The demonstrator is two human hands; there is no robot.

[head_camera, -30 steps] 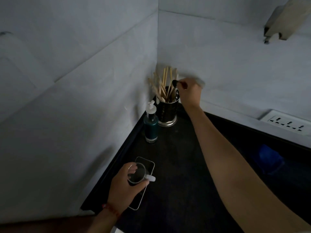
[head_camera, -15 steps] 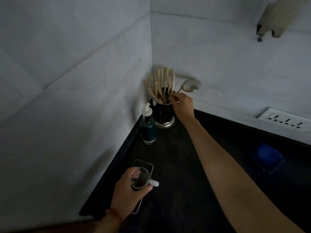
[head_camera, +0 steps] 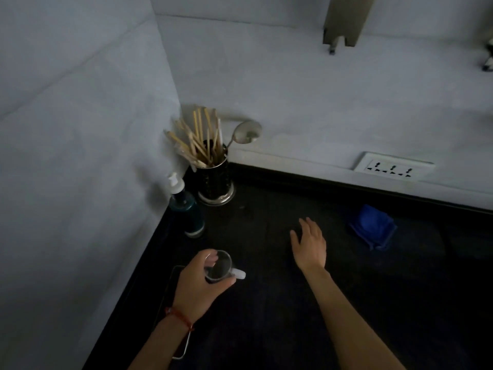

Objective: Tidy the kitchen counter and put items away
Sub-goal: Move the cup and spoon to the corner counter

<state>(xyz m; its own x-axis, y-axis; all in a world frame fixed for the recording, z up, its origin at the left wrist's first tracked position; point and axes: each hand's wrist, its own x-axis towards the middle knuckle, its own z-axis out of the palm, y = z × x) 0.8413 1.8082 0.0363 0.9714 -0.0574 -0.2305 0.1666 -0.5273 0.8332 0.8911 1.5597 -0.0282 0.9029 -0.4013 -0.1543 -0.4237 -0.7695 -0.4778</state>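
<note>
In the head view, the left hand [head_camera: 198,285] gripped a small glass cup [head_camera: 219,266] from above, fingers curled round its rim, holding it at about seven o'clock over the dark counter [head_camera: 280,303], above a flat tray-like object [head_camera: 179,329] that I could not identify for sure. The right hand [head_camera: 310,245] hovered empty, fingers loosely spread, near the centre of the frame.

The spoon [head_camera: 244,133] stood in the metal utensil holder [head_camera: 215,180] at eleven o'clock, among wooden sticks [head_camera: 198,141], so that item looked stowed. The step in hand seemed to be dealing with the cup; the next move probably called for a place to put it, and none was visible here.

A pump bottle [head_camera: 185,204] stood just beside the holder, toward ten o'clock. A blue cloth [head_camera: 372,225] lay at two o'clock, well apart from both hands. A wall socket [head_camera: 393,166] sat behind it. Nothing blocked the right hand's reach to the cloth.
</note>
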